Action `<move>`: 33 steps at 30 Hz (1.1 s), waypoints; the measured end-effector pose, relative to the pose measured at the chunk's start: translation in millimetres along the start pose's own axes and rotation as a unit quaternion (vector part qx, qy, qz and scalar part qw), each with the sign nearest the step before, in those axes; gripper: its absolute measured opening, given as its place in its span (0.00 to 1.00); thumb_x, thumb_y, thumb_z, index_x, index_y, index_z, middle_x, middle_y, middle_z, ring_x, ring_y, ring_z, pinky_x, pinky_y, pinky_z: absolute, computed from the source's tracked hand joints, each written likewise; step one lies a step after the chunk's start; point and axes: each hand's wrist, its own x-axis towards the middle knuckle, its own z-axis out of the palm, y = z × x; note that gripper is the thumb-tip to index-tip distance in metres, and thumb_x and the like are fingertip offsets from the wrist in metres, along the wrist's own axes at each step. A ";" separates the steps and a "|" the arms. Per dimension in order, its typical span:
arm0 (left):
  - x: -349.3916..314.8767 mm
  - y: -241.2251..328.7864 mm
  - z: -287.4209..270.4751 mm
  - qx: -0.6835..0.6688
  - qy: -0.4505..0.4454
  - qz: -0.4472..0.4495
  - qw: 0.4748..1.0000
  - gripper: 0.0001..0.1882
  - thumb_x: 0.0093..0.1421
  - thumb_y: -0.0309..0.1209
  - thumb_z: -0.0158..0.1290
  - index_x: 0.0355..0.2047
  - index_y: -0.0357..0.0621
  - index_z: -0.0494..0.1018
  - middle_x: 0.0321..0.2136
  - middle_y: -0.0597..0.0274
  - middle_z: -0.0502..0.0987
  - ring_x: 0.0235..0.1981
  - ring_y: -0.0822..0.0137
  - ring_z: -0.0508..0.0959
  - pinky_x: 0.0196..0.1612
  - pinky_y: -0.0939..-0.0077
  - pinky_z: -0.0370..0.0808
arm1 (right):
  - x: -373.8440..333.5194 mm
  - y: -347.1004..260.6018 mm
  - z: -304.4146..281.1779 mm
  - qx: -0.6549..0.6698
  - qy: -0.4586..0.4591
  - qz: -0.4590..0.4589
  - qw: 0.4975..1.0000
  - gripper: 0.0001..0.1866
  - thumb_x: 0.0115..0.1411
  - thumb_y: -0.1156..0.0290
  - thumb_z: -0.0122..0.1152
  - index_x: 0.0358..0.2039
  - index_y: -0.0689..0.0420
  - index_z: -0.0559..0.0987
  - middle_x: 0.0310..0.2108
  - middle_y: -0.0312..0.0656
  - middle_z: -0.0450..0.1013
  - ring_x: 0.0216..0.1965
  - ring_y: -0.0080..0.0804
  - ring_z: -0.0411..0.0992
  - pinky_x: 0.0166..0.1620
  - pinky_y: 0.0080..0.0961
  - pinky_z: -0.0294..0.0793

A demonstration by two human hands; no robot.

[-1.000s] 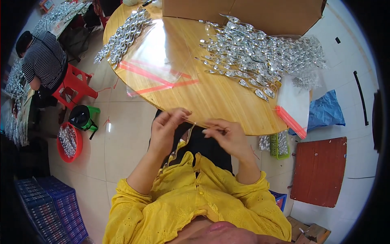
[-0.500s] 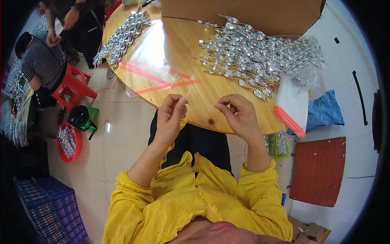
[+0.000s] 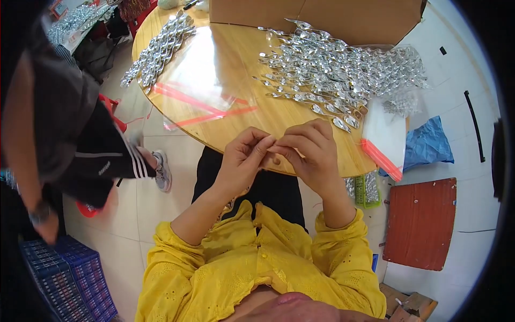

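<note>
Over the near edge of the round wooden table (image 3: 236,127), my left hand (image 3: 244,158) and my right hand (image 3: 311,153) meet with fingertips touching. Both are closed in a pinch. The thin pale strand between them half a second ago is now hidden by the fingers. Beyond my right hand spreads a pile of shiny silver twisted strips (image 3: 322,70). A smaller bundle of silver twisted strips (image 3: 163,48) lies at the far left. Clear plastic bags with red edge bands (image 3: 198,104) lie flat on the left of the tabletop.
A large cardboard box (image 3: 322,16) stands at the back. Close on the left, a person in dark clothes (image 3: 80,129) walks past. Blue crates (image 3: 70,279) stand lower left. To the right are a clear red-banded bag (image 3: 382,158), a blue plastic bag (image 3: 429,142) and a reddish-brown board (image 3: 421,225).
My hands have come together from a small gap, the left moving right. The standing person has come nearer on the left, now covering the seated person and most of the red stool and basin.
</note>
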 end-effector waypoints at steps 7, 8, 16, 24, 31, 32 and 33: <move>1.0 -6.4 -5.5 0.050 0.032 0.027 0.998 0.05 0.56 0.27 0.44 0.28 0.37 0.66 0.17 0.67 0.68 0.17 0.81 0.65 0.20 0.91 0.59 | -9.5 11.4 8.6 0.153 0.002 0.120 0.981 0.07 0.39 0.75 0.62 0.22 0.58 0.74 0.21 0.36 0.69 0.26 0.28 0.64 0.30 0.20 0.62; 1.0 -8.6 -7.5 0.056 0.025 0.027 0.998 0.06 0.56 0.29 0.44 0.28 0.38 0.66 0.18 0.68 0.68 0.18 0.82 0.65 0.21 0.91 0.60 | -10.6 12.7 9.6 0.154 0.002 0.121 0.981 0.07 0.39 0.75 0.62 0.22 0.58 0.74 0.21 0.36 0.69 0.26 0.28 0.64 0.30 0.20 0.62; 0.8 -6.9 -4.2 0.084 0.006 0.021 0.996 0.06 0.55 0.28 0.45 0.28 0.38 0.67 0.18 0.68 0.68 0.19 0.81 0.66 0.20 0.91 0.60 | -19.2 27.4 15.4 0.415 0.007 0.217 0.883 0.05 0.45 0.75 0.59 0.21 0.61 0.72 0.25 0.41 0.69 0.29 0.25 0.65 0.34 0.20 0.64; -1.9 -7.8 -4.9 0.062 -0.030 -0.005 0.998 0.07 0.56 0.29 0.44 0.31 0.37 0.67 0.21 0.67 0.69 0.24 0.80 0.68 0.28 0.89 0.64 | -14.4 20.1 22.2 0.516 0.024 0.271 0.812 0.05 0.45 0.78 0.58 0.24 0.62 0.72 0.29 0.42 0.70 0.33 0.23 0.67 0.38 0.19 0.66; 0.1 -6.0 -3.7 0.040 -0.021 -0.017 0.999 0.06 0.55 0.27 0.45 0.29 0.36 0.67 0.20 0.66 0.70 0.22 0.78 0.68 0.27 0.87 0.65 | -17.9 18.1 29.3 0.482 0.112 0.229 0.838 0.09 0.43 0.85 0.57 0.25 0.61 0.67 0.25 0.44 0.70 0.27 0.27 0.69 0.32 0.19 0.70; 0.5 -7.3 -5.9 0.034 -0.019 -0.013 0.999 0.05 0.54 0.26 0.45 0.28 0.36 0.67 0.20 0.65 0.70 0.22 0.76 0.69 0.29 0.85 0.67 | -17.4 18.8 28.8 0.482 0.112 0.229 0.838 0.09 0.43 0.85 0.57 0.25 0.61 0.67 0.25 0.44 0.70 0.27 0.27 0.69 0.32 0.19 0.70; 0.5 -9.3 -9.1 0.027 -0.016 -0.008 0.999 0.04 0.53 0.25 0.46 0.28 0.36 0.66 0.20 0.64 0.70 0.22 0.74 0.70 0.30 0.83 0.68 | -16.7 19.9 27.9 0.442 0.163 0.219 0.854 0.12 0.43 0.86 0.57 0.26 0.61 0.65 0.24 0.43 0.69 0.27 0.27 0.69 0.33 0.19 0.70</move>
